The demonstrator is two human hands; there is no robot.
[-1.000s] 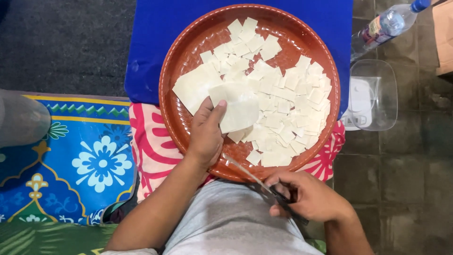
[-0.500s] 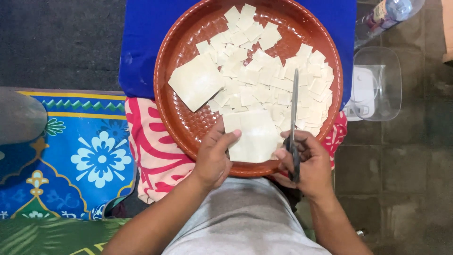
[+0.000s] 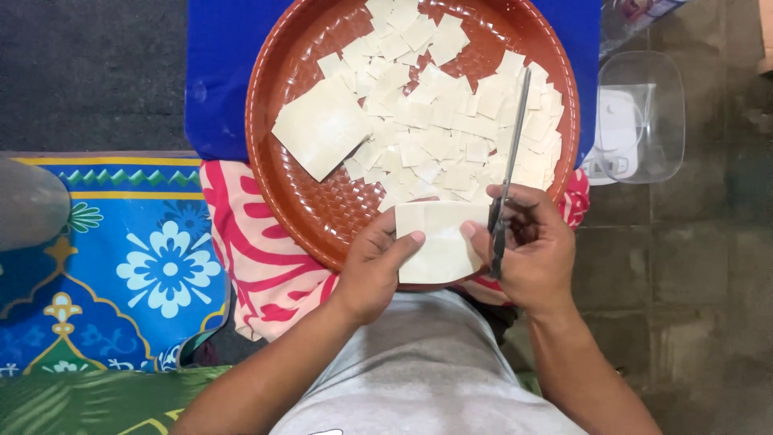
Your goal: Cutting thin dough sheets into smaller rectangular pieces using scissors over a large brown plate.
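A round brown woven tray rests on my lap and holds several small pale cut squares plus a stack of larger whole sheets at its left. My left hand pinches one pale square sheet at its left edge, over the tray's near rim. My right hand grips scissors, blades pointing away across the cut pieces, while its thumb steadies the sheet's right edge.
A blue cloth lies under the tray's far side, and a pink and white patterned cloth covers my lap. A blue floral mat spreads to the left. A clear plastic container sits on the tiled floor at right.
My left hand lifted a sheet off the tray's pile and drew it to the near rim. My right hand rose with the scissors and came against the sheet's right edge.
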